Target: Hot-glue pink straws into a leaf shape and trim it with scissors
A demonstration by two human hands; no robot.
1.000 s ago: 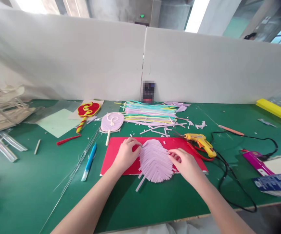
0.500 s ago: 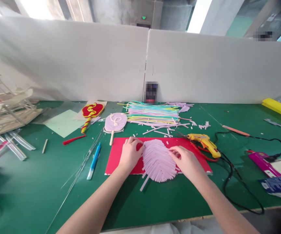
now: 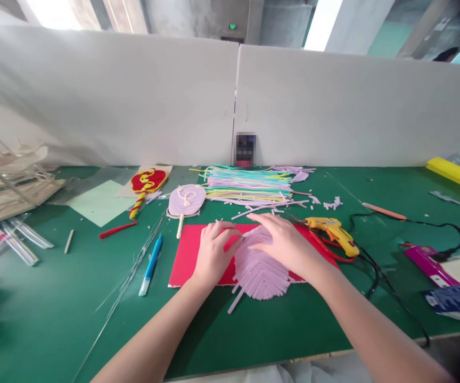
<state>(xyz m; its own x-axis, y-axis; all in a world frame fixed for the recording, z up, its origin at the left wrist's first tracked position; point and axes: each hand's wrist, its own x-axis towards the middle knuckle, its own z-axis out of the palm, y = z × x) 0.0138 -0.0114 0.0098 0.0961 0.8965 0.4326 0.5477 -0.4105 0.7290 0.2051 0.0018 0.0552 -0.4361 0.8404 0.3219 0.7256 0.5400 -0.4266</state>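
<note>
On a red board (image 3: 188, 247) lies a leaf-shaped piece (image 3: 264, 276) of lilac pipe cleaners, set in slanting rows, with a thin stem sticking out at its lower left. At the piece's upper left edge my left hand (image 3: 218, 250) is curled, thumb and forefinger pinching its rim. My right hand (image 3: 288, 242) reaches over the upper right part, thumb and fingers apart, and hides some of the rows. Nothing shows in that hand.
Behind the board lies a pile of coloured pipe cleaners (image 3: 249, 183). A yellow glue gun (image 3: 331, 231) with black cable and red-handled pliers (image 3: 326, 247) lie right. Left are a lilac fan (image 3: 186, 201), a red fan (image 3: 148, 181), a blue pen (image 3: 150, 266) and thin wires (image 3: 134, 263).
My right hand has moved left and up from the piece's right edge to over its top, its fingers opening. My left hand stays at the left edge.
</note>
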